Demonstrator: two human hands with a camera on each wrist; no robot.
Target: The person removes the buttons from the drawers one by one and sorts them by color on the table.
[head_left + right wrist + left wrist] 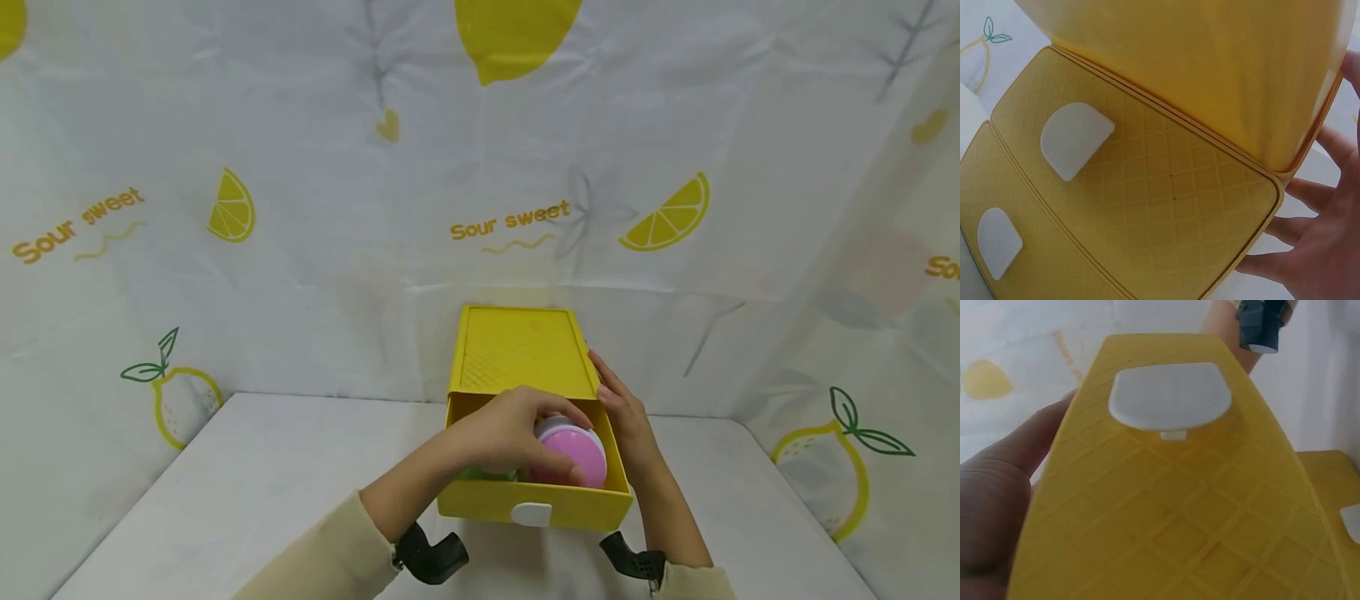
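One yellow drawer cabinet stands on a white table, with the left hand at its front and the right hand along its right side. The top drawer is extended beneath the left hand, which gives access from above.

Left hand: the fingers and thumb pinch a pink round container by opposite sides, fingers over its white rim, thumb across the lower face. This grip probably suits the rounded shape. The container sits tilted inside the drawer, toward the right hand. A green item lies under the left hand; its shape is mostly hidden.

Right hand: the fingers are spread and nearly straight against the cabinet's side, apparently to brace it while the left hand works.

Below the extended drawer, to the left of the right hand's fingers, two lower drawer fronts sit closed. Each carries a white pull, presumably for finger purchase.
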